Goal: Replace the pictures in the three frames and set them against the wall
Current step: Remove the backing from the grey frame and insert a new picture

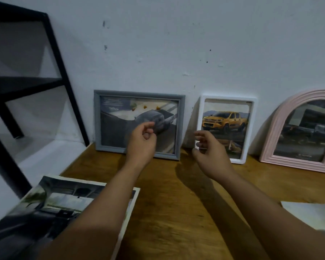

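Three frames lean against the white wall [158, 44] on a wooden table [167, 212]. The grey frame [99, 121] at the left shows a grey truck. A white frame [250, 128] in the middle shows a yellow pickup. At the right stands a pink arched frame [270, 139] with a dark vehicle picture. My left hand [142, 141] hovers in front of the grey frame, fingers loosely curled, holding nothing. My right hand [210, 152] floats between the grey and white frames, fingers relaxed and empty.
A loose car-interior picture [51, 209] lies at the table's front left, partly under my left forearm. Another sheet [311, 212] lies at the right edge. A black metal rack [26, 87] stands at the left, off the table.
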